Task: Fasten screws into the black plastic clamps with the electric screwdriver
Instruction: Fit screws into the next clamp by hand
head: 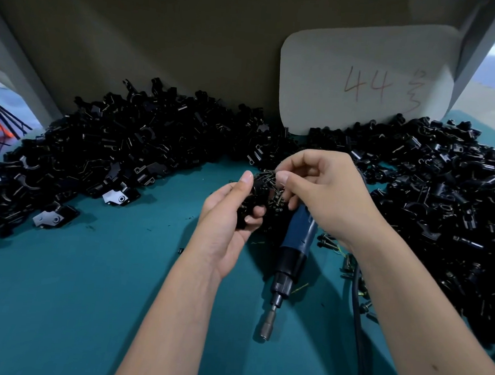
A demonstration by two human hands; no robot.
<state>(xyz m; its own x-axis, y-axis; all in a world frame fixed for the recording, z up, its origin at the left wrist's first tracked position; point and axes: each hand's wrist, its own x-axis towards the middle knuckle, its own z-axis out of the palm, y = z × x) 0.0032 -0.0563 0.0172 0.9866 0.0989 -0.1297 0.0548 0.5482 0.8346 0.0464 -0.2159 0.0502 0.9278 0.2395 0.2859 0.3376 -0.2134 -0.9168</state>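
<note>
Nearest to me, my two bare forearms reach forward over a teal table mat [56, 305]. Between them lies the electric screwdriver [289, 257], blue-bodied with a black collar, its metal bit holder pointing back toward me; no hand is on it. Its black cable [358, 306] runs along the mat just beside my right forearm, with a few loose black screws [329, 242] scattered near it.

A little farther on, my left hand [229, 218] holds a black plastic clamp [252, 205], fingers curled round it and thumb raised along its side. My right hand [325, 192] sits just beside it, thumb and fingertips pinched at a small cluster of screws [270, 180] on top of the clamp (how many, I cannot tell). This hand hides the upper end of the screwdriver.

Beyond the hands, black clamps lie heaped in a wide arc: a left pile [102, 148] stretching to the table's edge, and a right pile [450, 195] crowding close to my right arm. Two clamps [116, 197] at the left pile's near edge show pale grey faces.

Farthest back, a pale card [365, 78] marked "44" in red leans against a grey-brown back panel [163, 29].
</note>
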